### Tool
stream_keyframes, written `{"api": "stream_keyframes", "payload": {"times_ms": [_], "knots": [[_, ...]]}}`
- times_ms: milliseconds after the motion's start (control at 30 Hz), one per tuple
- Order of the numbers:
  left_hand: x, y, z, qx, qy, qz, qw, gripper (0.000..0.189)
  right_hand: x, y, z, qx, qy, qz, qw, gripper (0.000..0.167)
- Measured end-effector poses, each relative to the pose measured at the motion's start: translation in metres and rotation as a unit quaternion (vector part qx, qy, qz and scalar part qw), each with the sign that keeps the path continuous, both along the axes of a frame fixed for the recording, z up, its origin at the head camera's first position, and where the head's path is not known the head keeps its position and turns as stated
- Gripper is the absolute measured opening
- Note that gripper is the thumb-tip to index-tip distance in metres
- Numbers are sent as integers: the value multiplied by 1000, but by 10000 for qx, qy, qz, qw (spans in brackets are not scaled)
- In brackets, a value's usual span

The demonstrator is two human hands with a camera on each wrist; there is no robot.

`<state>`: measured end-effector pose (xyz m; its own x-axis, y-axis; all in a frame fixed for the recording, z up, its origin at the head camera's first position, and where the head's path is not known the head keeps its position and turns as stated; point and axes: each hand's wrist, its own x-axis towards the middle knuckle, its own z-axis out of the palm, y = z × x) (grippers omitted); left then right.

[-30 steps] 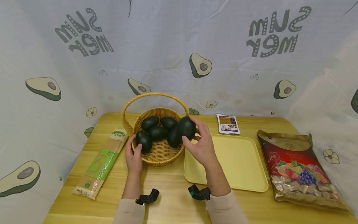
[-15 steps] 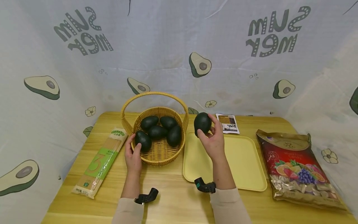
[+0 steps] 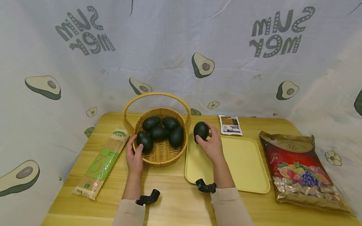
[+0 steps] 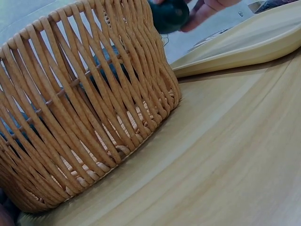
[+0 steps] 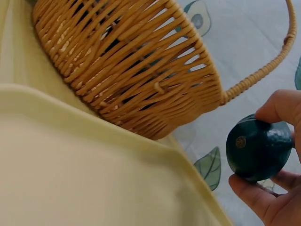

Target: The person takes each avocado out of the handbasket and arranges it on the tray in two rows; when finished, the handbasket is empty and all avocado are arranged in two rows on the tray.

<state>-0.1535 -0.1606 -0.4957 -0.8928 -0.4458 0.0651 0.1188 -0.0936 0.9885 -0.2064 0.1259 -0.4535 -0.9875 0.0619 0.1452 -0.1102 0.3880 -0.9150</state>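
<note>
My right hand (image 3: pixel 211 144) holds a dark green avocado (image 3: pixel 201 131) between thumb and fingers, over the far left corner of the yellow tray (image 3: pixel 249 163). In the right wrist view the avocado (image 5: pixel 258 148) shows its stem end, apart from the tray (image 5: pixel 94 174) below it. My left hand (image 3: pixel 135 158) grips the near left rim of the wicker basket (image 3: pixel 161 164), its thumb inside beside an avocado (image 3: pixel 145 142). Several avocados lie in the basket, one at its right side (image 3: pixel 176 137). In the left wrist view the basket wall (image 4: pixel 94 103) hides most of them.
A pack of noodles (image 3: pixel 103 164) lies left of the basket. Behind the tray is a small white packet (image 3: pixel 230 125). A large red and gold candy bag (image 3: pixel 301 172) lies at the right. The basket's tall handle (image 3: pixel 156 93) arches over it. A printed cloth (image 3: pixel 169 47) hangs behind the table.
My right hand has carried the avocado from above the basket to the right, over the tray, then lowered it slightly and brought it a little left. The left hand stays at the basket rim.
</note>
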Motion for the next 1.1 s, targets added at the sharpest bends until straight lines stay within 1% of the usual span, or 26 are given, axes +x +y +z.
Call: {"api": "stream_keyframes", "payload": {"times_ms": [167, 300, 433, 533, 633, 767, 900, 1100], "knots": [[-1, -1, 0, 12, 4, -9, 10000, 46, -3, -4, -9, 409, -208, 109, 9989, 71], [1, -1, -1, 31, -38, -1, 10000, 47, -3, -7, -16, 651, -327, 105, 9973, 70], [2, 0, -1, 42, -89, 21, 9999, 47, -3, -9, -22, 910, -336, 138, 9952, 70], [2, 0, 0, 19, -63, 31, 10000, 46, -3, -11, -22, 1056, -306, 202, 9937, 70], [1, 1, 0, -27, -43, 21, 10000, 46, -2, -12, -22, 1126, -338, 222, 9928, 71], [2, 1, 1, -13, -102, -9, 9999, 46, -2, -12, -24, 1155, -395, 199, 9923, 72], [2, 1, 1, 17, -111, -10, 9999, 46, -3, -12, -24, 1159, -336, 207, 9925, 73], [1, 1, 2, 16, -61, -58, 10000, 46, -4, -10, -21, 1129, -425, 264, 9923, 74]]}}
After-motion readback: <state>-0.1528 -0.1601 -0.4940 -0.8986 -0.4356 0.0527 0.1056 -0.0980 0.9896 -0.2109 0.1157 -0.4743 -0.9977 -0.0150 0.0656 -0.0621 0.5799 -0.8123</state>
